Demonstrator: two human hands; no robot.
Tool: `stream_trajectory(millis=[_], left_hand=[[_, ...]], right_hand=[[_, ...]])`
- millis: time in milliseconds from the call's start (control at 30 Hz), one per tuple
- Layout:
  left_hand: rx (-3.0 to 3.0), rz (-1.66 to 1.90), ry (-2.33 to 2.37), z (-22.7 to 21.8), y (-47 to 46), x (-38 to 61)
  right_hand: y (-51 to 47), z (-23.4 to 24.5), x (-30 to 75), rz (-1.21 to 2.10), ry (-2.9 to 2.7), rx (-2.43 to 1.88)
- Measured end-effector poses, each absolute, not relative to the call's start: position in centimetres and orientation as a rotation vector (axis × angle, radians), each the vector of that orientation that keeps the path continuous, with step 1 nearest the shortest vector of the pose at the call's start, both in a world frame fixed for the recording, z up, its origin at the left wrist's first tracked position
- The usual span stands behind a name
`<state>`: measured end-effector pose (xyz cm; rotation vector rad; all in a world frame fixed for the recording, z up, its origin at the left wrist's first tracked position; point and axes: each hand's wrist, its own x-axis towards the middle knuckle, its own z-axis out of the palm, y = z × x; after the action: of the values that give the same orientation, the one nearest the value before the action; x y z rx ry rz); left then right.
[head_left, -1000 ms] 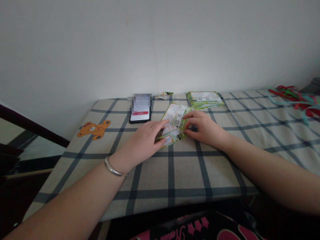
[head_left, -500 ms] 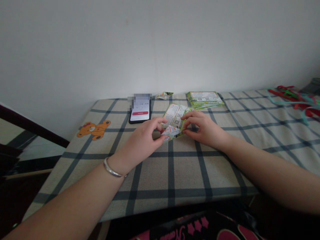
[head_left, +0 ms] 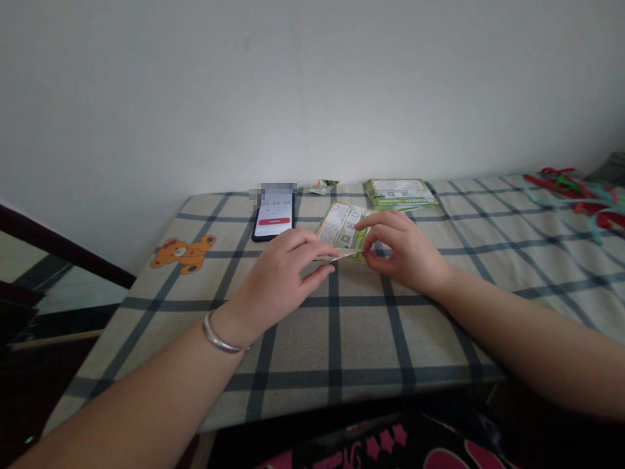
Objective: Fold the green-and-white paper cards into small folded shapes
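A green and white printed paper leaflet lies in the middle of the checked tablecloth, its near part folded up and over. My left hand, with a silver bangle at the wrist, pinches the folded near edge from the left. On the right side of the same fold, my right hand pinches it between thumb and fingers. Both hands are closed on the paper, a little above the cloth.
A phone with a lit screen lies behind my left hand. A stack of similar leaflets sits at the back, a small folded paper piece beside it. Coloured cords lie at the far right. A bear print marks the cloth.
The near half of the leaflet, flat on the cloth a second ago, has been lifted and folded towards the far half. Both hands rose slightly and closed into pinches.
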<state>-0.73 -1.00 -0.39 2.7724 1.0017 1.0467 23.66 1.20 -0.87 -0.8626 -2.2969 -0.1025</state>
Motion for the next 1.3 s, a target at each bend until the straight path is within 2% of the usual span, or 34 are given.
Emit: stream_trajectory(millis=[233,400,733,1300], left_hand=[[3.018,0.95,1.135,0.1,-1.5,-0.5],[3.013,0.862,1.219,-0.2,-1.6,-0.4],[2.814,0.977,1.113,-0.6,-0.4,-1.1],[2.729,0.883,1.032,-1.5,0.4,-1.4]], right_hand=[[1.0,-0.4,23.6,-0.284,-2.381,-0.813],[0.9,-0.4,23.6,-0.25,-2.439,-0.789],[1.4,-1.0,24.1,-0.11,-2.514,-0.871],[1.5,-1.3,24.1,-0.18,-2.626,-0.672]])
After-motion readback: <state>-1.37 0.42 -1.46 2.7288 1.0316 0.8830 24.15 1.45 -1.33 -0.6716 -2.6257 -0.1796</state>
